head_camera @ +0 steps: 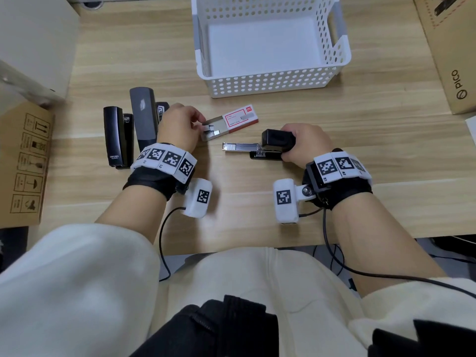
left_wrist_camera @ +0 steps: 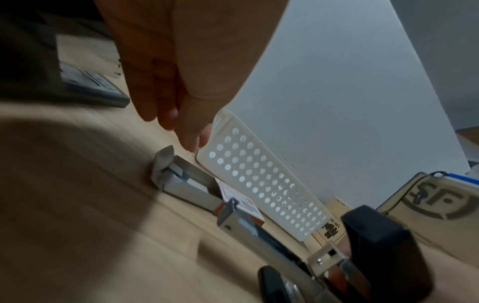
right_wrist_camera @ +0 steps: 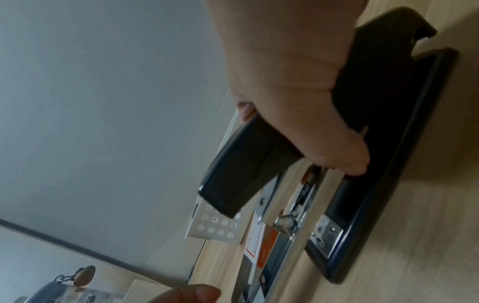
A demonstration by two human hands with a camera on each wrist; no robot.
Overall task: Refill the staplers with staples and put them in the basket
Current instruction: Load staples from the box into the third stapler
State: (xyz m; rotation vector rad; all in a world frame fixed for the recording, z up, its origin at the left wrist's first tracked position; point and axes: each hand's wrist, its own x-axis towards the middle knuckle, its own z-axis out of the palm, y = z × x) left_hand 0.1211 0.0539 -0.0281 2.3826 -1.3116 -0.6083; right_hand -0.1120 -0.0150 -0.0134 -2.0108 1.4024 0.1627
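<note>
Right of center in the head view, the right hand (head_camera: 301, 143) has its grip wrapped around the raised black top of an opened stapler (head_camera: 260, 149), whose base lies flat on the tabletop (head_camera: 257, 202). The silver staple channel (head_camera: 242, 146) sticks out toward the left of the frame, exposed. In the right wrist view the fingers (right_wrist_camera: 337, 155) curl over the black cover while the base stays on the wood.

Just left of it, the left hand (head_camera: 177, 124) reaches into the slid-out tray of the red and white staple box (head_camera: 233, 121), fingertips closing on a strip of staples (head_camera: 210, 130) at the tray's open end; whether the strip is actually pinched cannot be told.

At the left of the frame two more black staplers (head_camera: 117, 136) lie side by side with their tops folded open, the larger one partly behind the left hand.

The white perforated basket (head_camera: 270, 82) sits at upper center, beyond the staple box. Cardboard cartons (head_camera: 450, 60) flank the tabletop
</note>
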